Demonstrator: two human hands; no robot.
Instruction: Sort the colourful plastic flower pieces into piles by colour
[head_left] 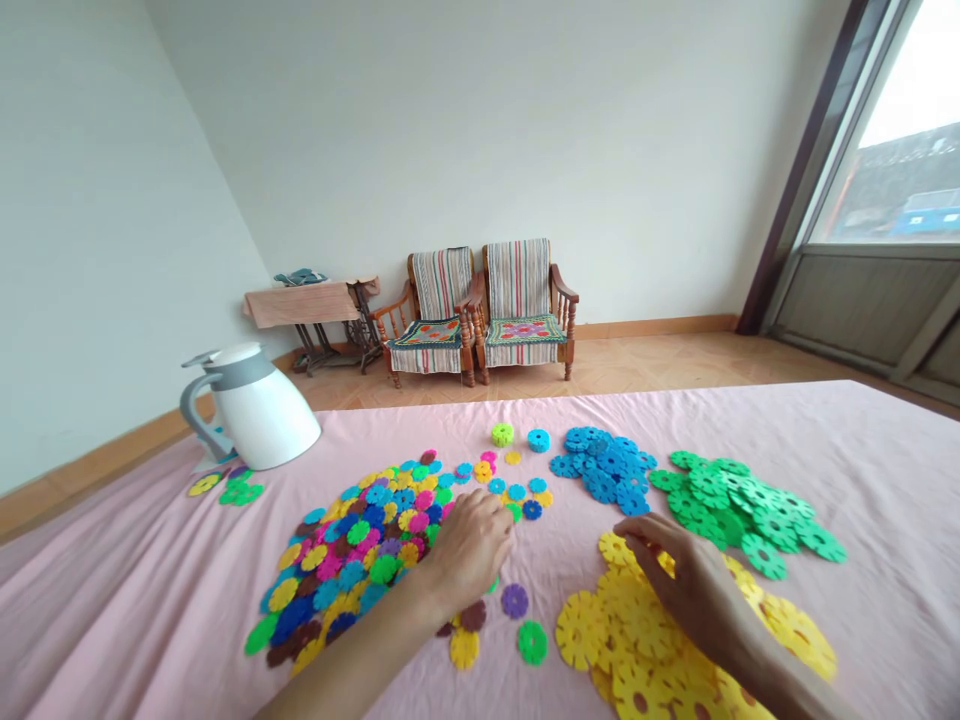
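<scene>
You are well into sorting the plastic discs by colour, I judge, though plenty is left; three sorted heaps already lie on the pink cloth of the surface (862,440): the blue heap (604,468) at the far middle, the green heap (742,510) to its right, and the yellow heap (660,640) nearest you on the right; the mixed pile (352,560) on the left is still large, with yellow, blue, green, pink, purple and brown discs jumbled together, so the greater share of the work seems to remain; no pink, purple or brown heap shows yet. Your left hand (469,548) rests palm down at the right edge of the mixed pile, its fingers curled over the discs there; whether its grip holds a disc you cannot tell from this view. Your right hand (694,585) lies on the yellow heap, fingers bent toward its far-left edge and touching yellow discs; its grip looks narrow, but whether a disc is pinched in it is hidden. A few strays lie between the hands: a purple disc (514,600), a green disc (532,642), a yellow disc (464,648); more strays sit just beyond the left hand, toward the blue heap. A white kettle (255,405) stands well apart at the far left, with a few discs beside it.
</scene>
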